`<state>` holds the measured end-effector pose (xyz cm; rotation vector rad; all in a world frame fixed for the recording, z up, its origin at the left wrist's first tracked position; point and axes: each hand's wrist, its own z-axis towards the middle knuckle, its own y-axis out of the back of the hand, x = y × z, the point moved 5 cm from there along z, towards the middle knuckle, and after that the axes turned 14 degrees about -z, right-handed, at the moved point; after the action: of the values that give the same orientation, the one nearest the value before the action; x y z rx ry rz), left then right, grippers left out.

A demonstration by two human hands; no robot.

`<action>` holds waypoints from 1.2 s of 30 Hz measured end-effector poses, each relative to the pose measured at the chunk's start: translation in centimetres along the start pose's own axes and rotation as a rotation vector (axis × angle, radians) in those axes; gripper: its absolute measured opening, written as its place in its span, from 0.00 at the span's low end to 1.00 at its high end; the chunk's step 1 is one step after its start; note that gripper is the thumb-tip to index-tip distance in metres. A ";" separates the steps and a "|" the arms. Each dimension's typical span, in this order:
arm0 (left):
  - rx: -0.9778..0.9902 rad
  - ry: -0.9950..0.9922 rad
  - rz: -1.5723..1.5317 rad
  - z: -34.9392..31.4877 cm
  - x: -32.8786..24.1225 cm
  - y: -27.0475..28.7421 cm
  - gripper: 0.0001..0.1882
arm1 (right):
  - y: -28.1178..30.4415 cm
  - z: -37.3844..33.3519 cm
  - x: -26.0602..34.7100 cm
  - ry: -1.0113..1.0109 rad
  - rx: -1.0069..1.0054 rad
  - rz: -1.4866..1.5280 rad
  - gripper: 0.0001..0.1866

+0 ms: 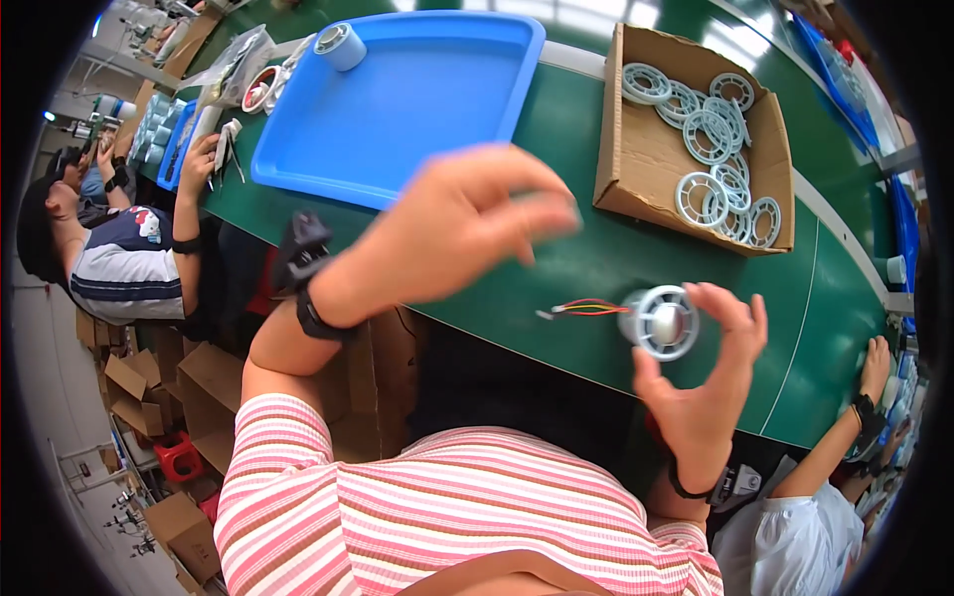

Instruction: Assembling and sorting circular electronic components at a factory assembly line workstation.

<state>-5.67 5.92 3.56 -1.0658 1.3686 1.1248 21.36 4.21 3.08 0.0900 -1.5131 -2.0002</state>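
Observation:
My right hand (701,382) grips a small round motor (636,320) by its rim, between thumb and fingers. A pale ring-shaped frame with spokes (664,323) faces up on it, with a white hub in the middle. Thin red and yellow wires (593,307) trail from the motor's left side to a small white plug. My left hand (482,223) hangs over the table between the blue tray (397,191) and the cardboard box (621,184). Motion blurs its bent fingers, and I see no thing in them.
Several pale blue spoked rings (707,136) lie in the box. A light blue cylindrical part (341,47) stands in the tray's far left corner. Co-workers sit on both sides, one with a hand (204,159) by a white tool, another's hand (874,370) on the right table edge.

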 end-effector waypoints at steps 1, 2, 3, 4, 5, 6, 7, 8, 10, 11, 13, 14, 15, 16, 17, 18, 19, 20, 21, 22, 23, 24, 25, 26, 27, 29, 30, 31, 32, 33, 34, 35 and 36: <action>-0.152 -0.148 0.143 1.5 -0.3 4.0 0.10 | 0.7 -0.3 -1.6 -0.053 -0.043 -0.089 0.35; -0.337 -0.379 0.525 3.2 -0.3 8.5 0.08 | 0.8 -0.4 -3.2 -0.048 -0.058 -0.090 0.35; -0.447 -0.518 0.937 3.9 -0.7 12.5 0.13 | 1.3 -0.5 -5.6 -0.176 -0.123 -0.138 0.34; -0.542 -0.482 1.192 4.5 0.0 16.7 0.17 | 2.0 -0.8 -7.6 -0.302 -0.185 -0.184 0.33; -0.636 -0.436 1.442 4.6 0.8 20.6 0.21 | 2.5 -0.6 -9.0 -0.292 -0.191 -0.185 0.33; -0.621 -0.360 1.440 5.9 1.9 23.6 0.24 | 3.9 -0.6 -10.4 -0.346 -0.226 -0.285 0.31; -0.611 -0.282 1.449 6.6 2.9 26.4 0.27 | 4.5 -0.3 -11.3 -0.395 -0.266 -0.372 0.28; -0.524 -0.359 1.338 6.5 3.8 28.9 0.28 | 4.9 0.4 -11.4 -0.404 -0.280 -0.389 0.28; -0.439 -0.443 1.222 5.9 4.1 30.1 0.29 | 5.0 3.3 -9.9 -0.157 -0.398 -0.384 0.18; -0.405 -0.279 1.162 6.3 3.9 29.2 0.30 | 5.4 4.6 -8.9 -0.076 -0.358 -0.349 0.13; -0.432 -0.123 1.135 5.2 1.8 25.2 0.30 | 4.3 7.7 -7.3 0.101 -0.308 -0.362 0.08; -0.491 -0.139 1.154 4.5 0.4 21.5 0.29 | 3.3 9.1 -6.9 0.190 -0.298 -0.424 0.08; -0.460 -0.249 1.107 4.0 -0.6 18.4 0.28 | 2.1 10.8 -7.1 0.281 -0.307 -0.423 0.08; -0.432 -0.349 1.059 3.0 -1.5 15.4 0.27 | 0.7 12.5 -7.1 0.377 -0.309 -0.416 0.09; -0.374 -0.404 0.977 2.2 -2.3 11.7 0.27 | -0.5 13.9 -7.0 0.427 -0.336 -0.438 0.09; -0.321 -0.451 0.898 1.1 -3.0 7.9 0.27 | -1.6 15.0 -6.8 0.482 -0.360 -0.453 0.09; -0.231 -0.433 0.816 0.1 -3.3 4.6 0.27 | -2.3 16.2 -7.2 0.471 -0.361 -0.464 0.09; -0.138 -0.412 0.732 -0.7 -3.3 1.7 0.26 | -3.1 17.0 -7.5 0.508 -0.361 -0.516 0.09; -0.028 -0.408 0.716 -1.2 -2.6 -0.6 0.27 | -3.5 17.2 -7.8 0.547 -0.359 -0.566 0.10; 0.062 -0.394 0.706 -1.8 -1.9 -2.1 0.27 | -3.6 17.6 -7.4 0.554 -0.362 -0.562 0.10; 0.056 -0.391 0.707 -1.9 -1.2 -3.0 0.27 | -3.9 18.0 -7.3 0.519 -0.299 -0.578 0.10; 0.083 -0.423 0.751 -1.8 -0.5 -4.0 0.28 | -4.2 18.3 -7.4 0.481 -0.236 -0.595 0.10; 0.116 -0.459 0.789 -1.6 0.4 -4.9 0.29 | -4.4 18.4 -7.7 0.436 -0.169 -0.619 0.10; 0.150 -0.495 0.826 -1.5 0.8 -5.4 0.30 | -4.3 18.1 -7.8 0.431 -0.166 -0.625 0.10; 0.152 -0.495 0.822 -1.6 0.9 -5.5 0.30 | -4.1 17.7 -7.8 0.402 -0.166 -0.549 0.10; 0.151 -0.449 0.839 -1.8 0.9 -5.5 0.32 | -3.7 17.0 -8.1 0.343 -0.167 -0.395 0.10; 0.150 -0.425 0.849 -1.9 0.8 -5.5 0.33 | -3.8 17.1 -8.2 0.341 -0.164 -0.395 0.10; 0.152 -0.422 0.848 -2.0 0.6 -5.4 0.33 | -4.0 17.3 -7.9 0.416 -0.177 -0.400 0.10; 0.182 -0.433 0.869 -2.1 0.3 -5.4 0.34 | -4.1 17.4 -7.7 0.484 -0.192 -0.408 0.10; 0.212 -0.444 0.890 -2.2 0.0 -5.5 0.36 | -4.2 17.3 -7.4 0.552 -0.206 -0.416 0.10; 0.240 -0.453 0.914 -2.2 -0.2 -5.5 0.37 | -4.5 17.6 -7.2 0.545 -0.208 -0.415 0.10; 0.247 -0.453 0.917 -2.3 -0.2 -5.4 0.37 | -5.2 17.9 -6.9 0.534 -0.162 -0.478 0.10; 0.241 -0.415 0.895 -2.2 -0.1 -5.2 0.37 | -5.8 18.1 -6.6 0.522 -0.115 -0.541 0.10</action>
<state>-0.94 2.83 3.31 0.0221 1.6094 1.6361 16.79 23.80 2.05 0.9825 -1.1014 -2.2179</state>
